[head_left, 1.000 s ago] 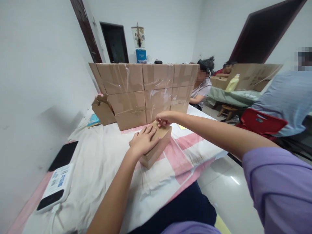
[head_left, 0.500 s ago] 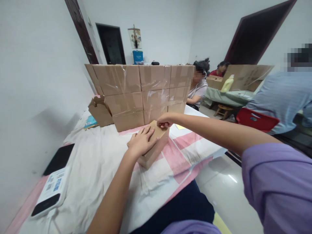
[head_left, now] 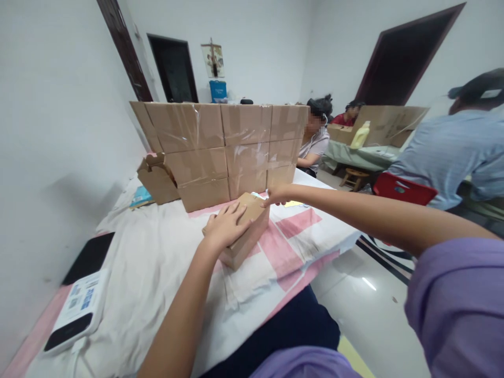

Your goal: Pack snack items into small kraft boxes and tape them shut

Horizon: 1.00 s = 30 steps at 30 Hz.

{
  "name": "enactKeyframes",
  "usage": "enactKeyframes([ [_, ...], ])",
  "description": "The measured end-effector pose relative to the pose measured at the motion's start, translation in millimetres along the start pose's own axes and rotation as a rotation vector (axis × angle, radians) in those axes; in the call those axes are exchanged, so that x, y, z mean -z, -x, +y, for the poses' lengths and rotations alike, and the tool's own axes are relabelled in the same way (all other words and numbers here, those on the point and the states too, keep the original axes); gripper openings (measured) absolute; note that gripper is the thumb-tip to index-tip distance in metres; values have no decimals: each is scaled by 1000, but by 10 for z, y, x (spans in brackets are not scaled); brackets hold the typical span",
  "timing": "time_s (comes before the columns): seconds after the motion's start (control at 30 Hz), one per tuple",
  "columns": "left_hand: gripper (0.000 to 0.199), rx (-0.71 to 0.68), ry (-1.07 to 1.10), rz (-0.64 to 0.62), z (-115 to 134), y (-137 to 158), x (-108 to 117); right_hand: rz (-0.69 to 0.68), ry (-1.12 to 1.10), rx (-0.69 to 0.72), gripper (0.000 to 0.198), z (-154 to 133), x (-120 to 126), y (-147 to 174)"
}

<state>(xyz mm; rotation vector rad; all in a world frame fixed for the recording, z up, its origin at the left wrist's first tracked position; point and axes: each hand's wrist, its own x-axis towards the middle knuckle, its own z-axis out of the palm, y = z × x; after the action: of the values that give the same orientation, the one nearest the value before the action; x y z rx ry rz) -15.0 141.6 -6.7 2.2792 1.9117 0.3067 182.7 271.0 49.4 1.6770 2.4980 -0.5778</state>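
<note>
A small closed cardboard box (head_left: 252, 231) sits at an angle on the cloth-covered table in front of me. My left hand (head_left: 226, 226) lies flat across its top, fingers spread. At the box's far right corner is my right hand (head_left: 279, 195), slightly blurred. Its fingers are curled, with one fingertip at the lid's edge; what they hold, if anything, I cannot make out. A small white and bluish thing (head_left: 258, 195) shows just behind the box, close to these fingers.
A wall of taped cardboard boxes (head_left: 205, 152) stands behind. To its left are an open carton (head_left: 157, 181) and a blue packet (head_left: 140, 196). A black tablet-like slab (head_left: 90, 257) and a white device with cable (head_left: 79, 310) lie left. Several people sit beyond, one near a red chair (head_left: 403, 189).
My right hand has shifted right, from over the box top to its far right corner, and the whitish thing behind now shows. My left hand stays on the box. The view has shifted slightly.
</note>
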Motion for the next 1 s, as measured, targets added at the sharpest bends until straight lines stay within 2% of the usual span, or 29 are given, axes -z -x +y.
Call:
enactKeyframes([
  [0.07, 70, -1, -4, -1, 4, 2, 8, 107, 149, 194, 38, -43, -35, 11],
  [0.13, 70, -4, -10, -1, 7, 4, 17, 155, 309, 349, 42, -90, -96, 19],
  [0.23, 71, 2, -19, -7, 6, 6, 23, 151, 413, 402, 48, -51, -214, 126],
  [0.33, 73, 7, -22, -12, 4, 3, 21, 211, 414, 431, 52, 114, -317, 345],
  [0.43, 71, 5, -23, -18, 6, -1, 19, 253, 380, 413, 52, 212, -358, 461],
  [0.63, 72, 2, -30, -36, 6, -1, 19, 241, 323, 426, 50, 51, -355, 245],
  [0.73, 70, 51, -42, -50, -5, -10, 20, 328, 287, 467, 51, 119, -468, 430],
  [0.83, 67, 67, -51, -54, -26, -21, 34, 395, 206, 427, 49, 372, -729, 829],
  [0.9, 67, 62, -36, -54, -45, -29, 43, 350, 156, 375, 45, 641, -936, 1030],
  [0.97, 67, 50, -27, -63, -62, -34, 40, 277, 82, 254, 44, 992, -1092, 1078],
  [1.0, 67, 45, -33, -66, -68, -35, 32, 280, 31, 149, 40, 1194, -1129, 1040],
])
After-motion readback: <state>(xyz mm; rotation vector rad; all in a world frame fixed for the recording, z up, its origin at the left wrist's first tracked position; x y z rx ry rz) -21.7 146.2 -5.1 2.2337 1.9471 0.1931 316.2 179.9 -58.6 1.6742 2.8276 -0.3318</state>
